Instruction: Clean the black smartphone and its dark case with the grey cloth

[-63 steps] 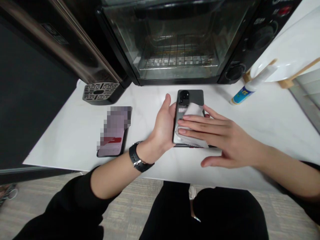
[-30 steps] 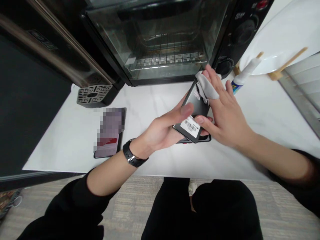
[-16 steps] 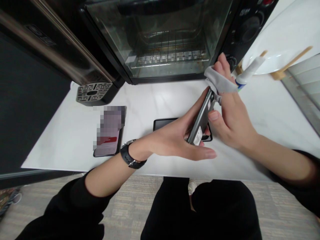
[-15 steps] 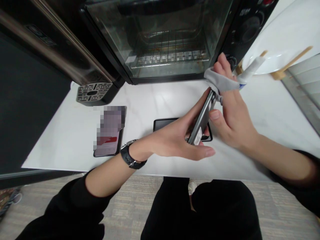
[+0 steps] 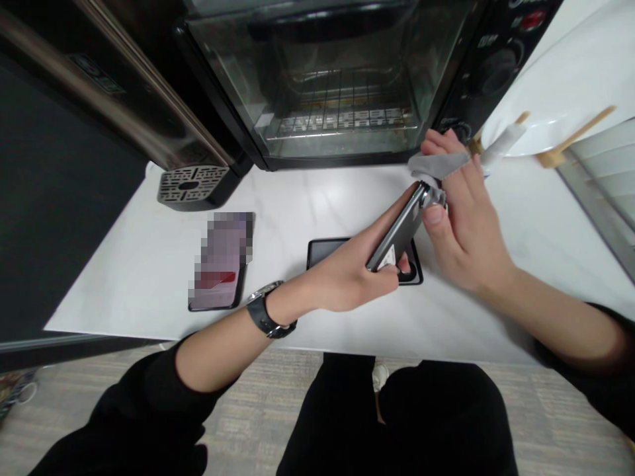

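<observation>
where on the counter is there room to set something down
Bare counter shows left of the lying phone, between it and the case, and right of the right hand. Crowded: around the case, with the left hand, held phone and cloth.

1. White, faintly veined countertop [image 5: 297,198].
2. At back, black toaster oven [image 5: 337,86].
3. At left, machine [image 5: 139,86] with drip tray [image 5: 196,182]; screen-up phone [image 5: 218,258].
4. Near middle, black flat case [image 5: 323,247], partly hidden.
5. At right, white tube [image 5: 503,145], wooden stand [image 5: 550,158].
</observation>
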{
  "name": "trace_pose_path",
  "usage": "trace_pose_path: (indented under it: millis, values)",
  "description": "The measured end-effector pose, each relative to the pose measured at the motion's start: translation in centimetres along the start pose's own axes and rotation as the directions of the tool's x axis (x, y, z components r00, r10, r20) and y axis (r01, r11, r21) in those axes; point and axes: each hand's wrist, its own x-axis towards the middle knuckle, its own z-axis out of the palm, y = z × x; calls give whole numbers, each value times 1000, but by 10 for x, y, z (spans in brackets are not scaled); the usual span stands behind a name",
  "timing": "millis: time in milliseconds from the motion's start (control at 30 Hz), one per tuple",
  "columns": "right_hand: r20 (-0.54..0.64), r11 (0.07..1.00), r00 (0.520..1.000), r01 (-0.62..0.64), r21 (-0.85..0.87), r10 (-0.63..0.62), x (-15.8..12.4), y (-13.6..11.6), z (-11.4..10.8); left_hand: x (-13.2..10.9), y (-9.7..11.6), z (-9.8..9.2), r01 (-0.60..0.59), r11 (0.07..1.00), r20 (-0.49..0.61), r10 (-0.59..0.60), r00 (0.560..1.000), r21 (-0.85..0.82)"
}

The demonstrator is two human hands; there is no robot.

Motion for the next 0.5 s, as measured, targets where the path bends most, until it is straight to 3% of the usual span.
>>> trace_pose_path:
  millis: [333, 500]
  values:
    - [2, 998, 998, 58, 37, -58, 0, 4, 1, 7, -10, -1, -28, 988, -72, 39, 997, 150]
    - [40, 993, 994, 94, 66, -97, -2, 5, 1, 9, -18, 1, -127, 966, -121, 156, 980, 224]
